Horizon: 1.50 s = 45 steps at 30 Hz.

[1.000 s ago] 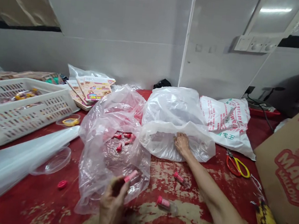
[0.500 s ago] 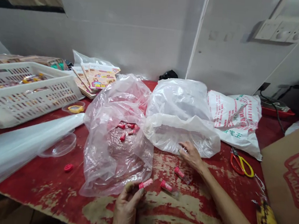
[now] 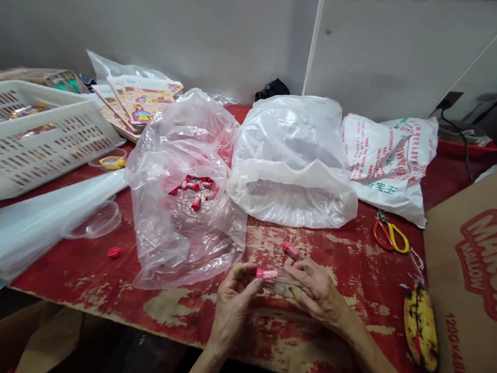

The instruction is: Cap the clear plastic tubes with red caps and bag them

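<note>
My left hand (image 3: 238, 294) pinches a small red tube with a pale pink-white end (image 3: 267, 274) between thumb and fingers. Close beside it, my right hand (image 3: 319, 293) has its fingers closed on a clear plastic piece (image 3: 281, 287), which lies against the tube's right end; its exact shape is blurred. Just beyond the right fingers, another red tube (image 3: 290, 250) lies on the table, partly covered by them. To the left, several red tubes (image 3: 196, 202) rest in an open clear plastic bag (image 3: 151, 236). Behind my right hand sits a white plastic bag (image 3: 291, 199) with its mouth facing me.
On the red worn table (image 3: 166, 307) are a white basket (image 3: 35, 160), printed cards (image 3: 150, 107), clear plastic sheets (image 3: 47, 220), a round clear lid (image 3: 95, 221) and a red cap (image 3: 114, 252). Scissors (image 3: 391, 235), a banana (image 3: 422, 326) and a cardboard box (image 3: 471, 343) stand right.
My right hand has come back from the white bag's mouth to my left hand, bringing a clear piece. The view has tilted down. The left hand still holds its red tube.
</note>
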Motion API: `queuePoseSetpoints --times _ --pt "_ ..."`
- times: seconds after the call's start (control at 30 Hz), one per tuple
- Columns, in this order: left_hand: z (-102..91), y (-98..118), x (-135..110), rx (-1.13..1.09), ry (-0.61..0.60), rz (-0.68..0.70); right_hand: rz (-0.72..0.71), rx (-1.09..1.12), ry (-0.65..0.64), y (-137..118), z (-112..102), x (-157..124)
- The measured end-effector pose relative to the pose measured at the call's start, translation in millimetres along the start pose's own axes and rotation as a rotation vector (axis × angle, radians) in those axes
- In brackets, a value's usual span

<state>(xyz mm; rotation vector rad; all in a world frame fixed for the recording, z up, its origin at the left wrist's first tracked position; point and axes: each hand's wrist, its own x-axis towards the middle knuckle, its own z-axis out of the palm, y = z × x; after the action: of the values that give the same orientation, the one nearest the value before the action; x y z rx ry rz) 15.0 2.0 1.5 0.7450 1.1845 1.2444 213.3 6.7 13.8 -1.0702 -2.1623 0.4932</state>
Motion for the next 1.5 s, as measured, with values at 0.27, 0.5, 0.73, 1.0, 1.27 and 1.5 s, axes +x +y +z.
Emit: queuePoseSetpoints --times 0.27,0.5,0.73,1.0,1.27,1.5 --pt "-1.3 -8.1 -9.8 0.233 -0.006 0.13 0.047 0.064 0.064 -6.6 33.3 -5.3" --pt "-6.3 -7.1 -9.0 0.353 0.001 0.284 0.07 0.084 0.093 -10.9 48.3 -1.7" --pt "-13.3 6.8 1.7 0.319 -0.026 0.281 -0.003 0.071 0.029 -5.2 48.5 14.6" --pt "-20.1 16.2 4.4 0.147 0.016 0.151 -0.079 -0.009 -0.029 -1.8 49.9 28.2" --pt "-23.5 12.2 8.0 0.47 0.009 0.442 -0.06 -0.041 0.051 -4.7 63.1 33.0" --pt "-70.3 49.3 112.1 1.087 0.547 0.539 0.167 -0.4 -0.023 30.0 61.5 74.9"
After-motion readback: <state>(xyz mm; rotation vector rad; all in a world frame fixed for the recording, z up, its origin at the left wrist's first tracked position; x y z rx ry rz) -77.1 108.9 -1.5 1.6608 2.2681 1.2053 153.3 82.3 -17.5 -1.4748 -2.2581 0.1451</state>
